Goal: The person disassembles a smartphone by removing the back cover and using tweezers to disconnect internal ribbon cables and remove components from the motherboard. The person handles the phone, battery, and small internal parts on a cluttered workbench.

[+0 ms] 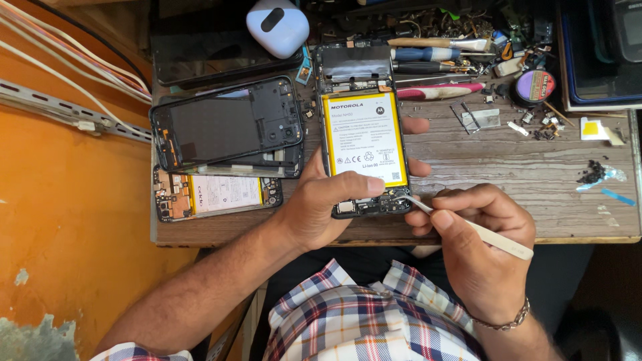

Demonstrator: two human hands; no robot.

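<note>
Left hand [328, 200] grips opened phone [364, 134] at lower edge, thumb across yellow battery, above table [508, 167] front edge. Right hand [478, 234] pinches pale tweezers [468, 227], tip touching phone's bottom board.

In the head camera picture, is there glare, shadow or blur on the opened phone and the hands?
Head view: even daylight, the opened phone sharp, its yellow-edged battery label bright but not washed out; the left hand casts a soft shadow on the wooden table; the right hand and its pale tweezers are in focus; the dark glass panel shows faint reflection; the far corners darken.
</note>
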